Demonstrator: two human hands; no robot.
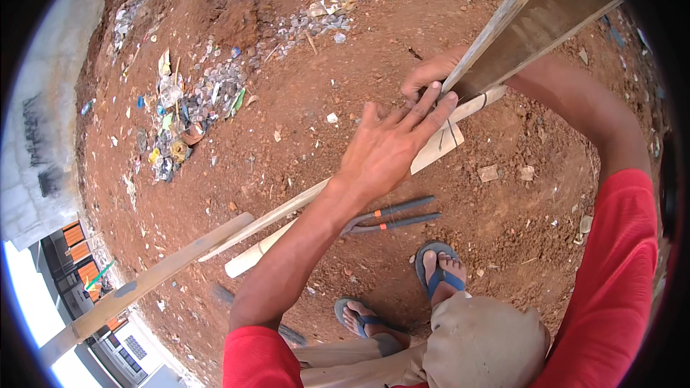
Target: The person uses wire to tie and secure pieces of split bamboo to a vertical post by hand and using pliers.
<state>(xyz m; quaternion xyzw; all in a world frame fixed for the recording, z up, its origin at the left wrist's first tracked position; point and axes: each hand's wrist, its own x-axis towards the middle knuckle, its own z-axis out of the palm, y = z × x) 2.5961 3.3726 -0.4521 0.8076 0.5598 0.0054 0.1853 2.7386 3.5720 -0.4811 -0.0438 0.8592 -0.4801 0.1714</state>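
Observation:
My left hand [384, 147] reaches across the middle with its fingers stretched out. Its fingertips touch the lower edge of a tall wooden post [528, 25] at the upper right, where the post meets a thin wooden rail [305, 197]. Just beyond those fingertips, my right hand [431, 75] is curled at the joint, its arm passing behind the post. Whatever its fingers hold is hidden. A pale wooden strip [440, 149] hangs under the rail, with dark wire [447, 131] around it. Below the left hand, long-handled pincers [395, 217] with orange bands lie on the ground.
Reddish soil slopes around me, with a heap of litter and stones [208, 93] at the upper left. A thicker wooden pole [154, 280] runs to the lower left. My sandalled feet [440, 269] stand below the rail. A grey wall [50, 100] borders the left side.

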